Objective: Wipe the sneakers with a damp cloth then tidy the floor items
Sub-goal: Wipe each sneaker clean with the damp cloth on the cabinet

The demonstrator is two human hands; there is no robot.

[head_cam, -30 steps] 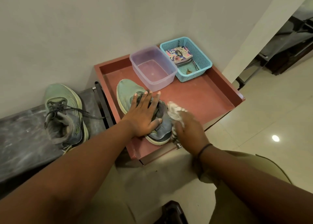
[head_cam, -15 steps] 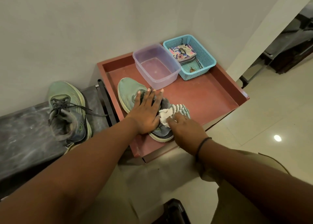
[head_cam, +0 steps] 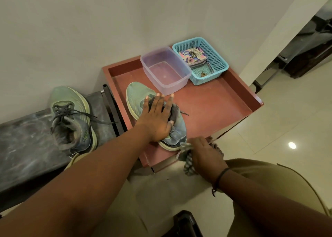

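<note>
One dark stone bench (head_cam: 21,143) is recorded at the left, set against the wall. One red-brown tray (head_cam: 215,107) with a raised rim is placed just beside it, at the wall corner.

Two sneakers are counted. The first sneaker (head_cam: 71,116), pale green at the toe with a grey-blue heel and a worn grey collar, is stood upright on the bench; its dark laces are loose and trail toward the tray. The second sneaker (head_cam: 136,96), of the same colours with a pale sole edge, is laid on the tray near its front left corner, toe toward the wall.

Two containers are counted at the back of the tray, touching or nearly touching each other. One clear plastic tub (head_cam: 165,69) with a faint purple tint is noted; its contents cannot be told. One blue mesh basket (head_cam: 219,60) is noted; one patterned pouch (head_cam: 193,54) and one small brown item, too small to identify, are held in it.

One striped cloth (head_cam: 186,157) is counted, bunched, at the heel of the second sneaker and the tray's front edge.

The left hand (head_cam: 156,118) is laid flat on the second sneaker, fingers straight and spread. The cloth is gripped by the right hand (head_cam: 204,154), fingers curled round it.
</note>
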